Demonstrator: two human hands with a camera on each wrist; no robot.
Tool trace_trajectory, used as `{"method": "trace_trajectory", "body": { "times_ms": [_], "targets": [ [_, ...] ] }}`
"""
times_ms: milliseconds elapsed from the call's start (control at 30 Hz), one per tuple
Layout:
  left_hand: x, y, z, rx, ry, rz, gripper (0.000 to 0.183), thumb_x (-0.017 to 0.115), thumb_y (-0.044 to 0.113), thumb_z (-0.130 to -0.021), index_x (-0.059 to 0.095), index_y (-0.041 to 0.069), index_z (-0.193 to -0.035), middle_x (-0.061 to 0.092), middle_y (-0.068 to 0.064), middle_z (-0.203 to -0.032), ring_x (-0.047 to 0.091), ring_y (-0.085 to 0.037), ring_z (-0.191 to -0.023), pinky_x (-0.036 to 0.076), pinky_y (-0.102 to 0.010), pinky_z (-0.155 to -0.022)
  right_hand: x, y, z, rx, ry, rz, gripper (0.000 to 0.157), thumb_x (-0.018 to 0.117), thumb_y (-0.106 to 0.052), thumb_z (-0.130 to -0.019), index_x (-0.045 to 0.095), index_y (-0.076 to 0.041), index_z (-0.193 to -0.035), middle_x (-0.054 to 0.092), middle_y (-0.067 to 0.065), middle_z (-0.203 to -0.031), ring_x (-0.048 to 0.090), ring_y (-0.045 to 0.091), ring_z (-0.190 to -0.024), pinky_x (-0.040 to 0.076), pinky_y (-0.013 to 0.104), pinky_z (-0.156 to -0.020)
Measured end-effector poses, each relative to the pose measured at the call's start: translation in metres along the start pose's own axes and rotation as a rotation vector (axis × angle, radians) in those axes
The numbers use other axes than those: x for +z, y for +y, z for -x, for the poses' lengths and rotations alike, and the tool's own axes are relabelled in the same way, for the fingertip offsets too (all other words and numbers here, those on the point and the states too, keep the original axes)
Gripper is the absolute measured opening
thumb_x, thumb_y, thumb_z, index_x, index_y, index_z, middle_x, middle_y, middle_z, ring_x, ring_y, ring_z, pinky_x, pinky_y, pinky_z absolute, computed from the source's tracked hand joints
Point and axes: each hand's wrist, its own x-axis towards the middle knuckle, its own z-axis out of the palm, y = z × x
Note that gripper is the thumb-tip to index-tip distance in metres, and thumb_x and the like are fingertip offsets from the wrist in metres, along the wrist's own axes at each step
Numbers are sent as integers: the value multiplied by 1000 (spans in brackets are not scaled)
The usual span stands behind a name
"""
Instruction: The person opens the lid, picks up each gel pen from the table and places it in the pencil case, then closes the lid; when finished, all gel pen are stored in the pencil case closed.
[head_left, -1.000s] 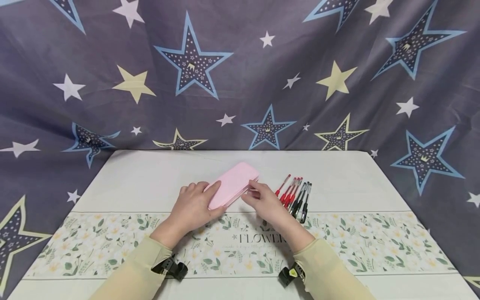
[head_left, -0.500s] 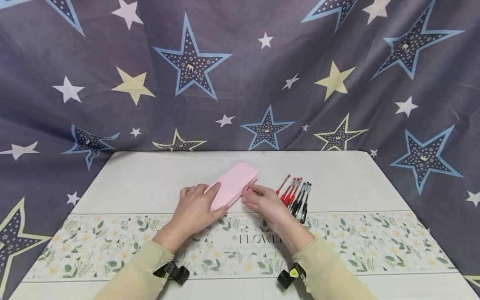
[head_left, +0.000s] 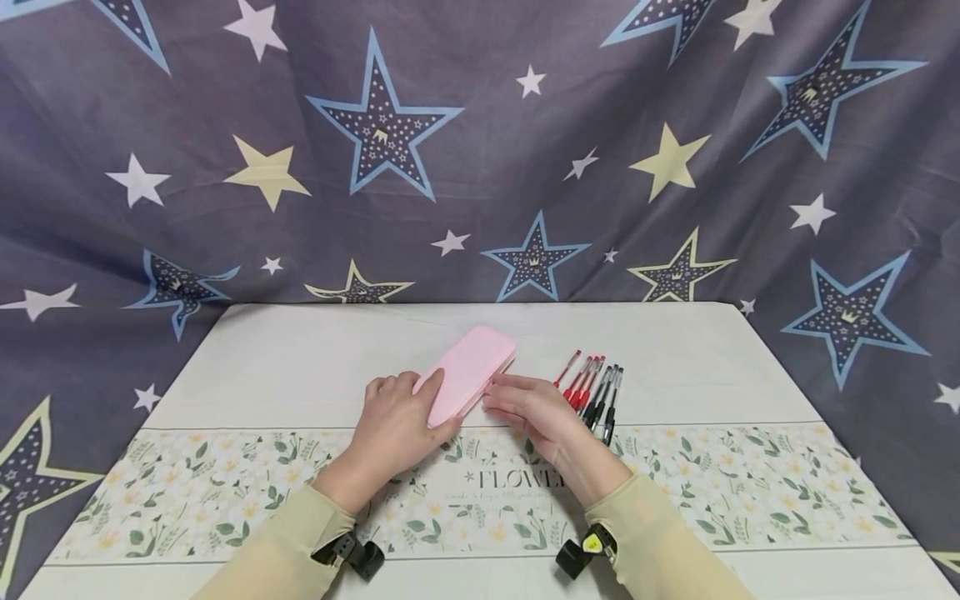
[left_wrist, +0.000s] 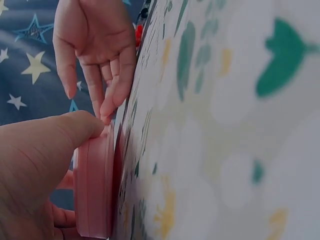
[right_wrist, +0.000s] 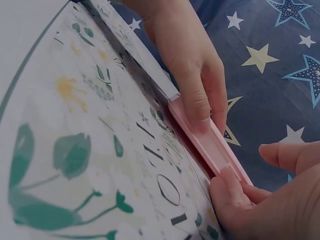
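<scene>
Pink case [head_left: 474, 367] at frame centre swung slightly, lower end nudged rightward; firmly gripped there by left hand [head_left: 397, 421]. Right side only touched by right hand [head_left: 538, 411], fingers now straightened, nothing clasped. Case seemingly being repositioned, judged unopened.

Your L hand [head_left: 396, 421] is blocking the case's [head_left: 474, 362] L side & near end; your R hand [head_left: 538, 412] is taking up its R edge. Pens [head_left: 585, 396] are lying just R of that hand, obstructing low passes there. Table [head_left: 337, 358] is leaving you room btwn case & curtain [head_left: 487, 167], w/ clearance above case too.
</scene>
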Motion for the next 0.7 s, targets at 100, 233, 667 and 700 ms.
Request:
{"method": "trace_trajectory", "body": {
  "times_ms": [100,233,667,700],
  "targets": [
    [0,3,1,8,13,-3,76,78,53,-97,62,3,-153,68,-29,-127,64,-44,-121,41,-65,-107,-1,0,-1,10,6,-27,48,71,-1,-105,57,16,-147,74,27,-129,76,27,-114,57,39,-106],
    [1,5,2,22,31,-1,76,79,52,-97,64,2,-151,68,-30,-125,64,-46,-118,43,-65,-105,-2,0,-1,20,18,-66,43,70,0,-106,59,18,-143,76,26,-123,77,27,-110,59,38,-101],
    [2,15,3,53,120,7,83,85,53,-92,63,1,-152,67,-31,-125,64,-48,-112,49,-61,-101,-3,2,-1,47,117,-202,35,76,-1,-104,67,13,-135,80,15,-104,79,22,-96,63,35,-93],
    [2,16,3,60,129,3,83,86,53,-91,63,0,-152,67,-31,-124,64,-47,-111,49,-61,-100,-3,2,-1,48,128,-204,34,77,-1,-104,68,12,-134,80,15,-103,79,22,-95,63,35,-91]
  ]
}}
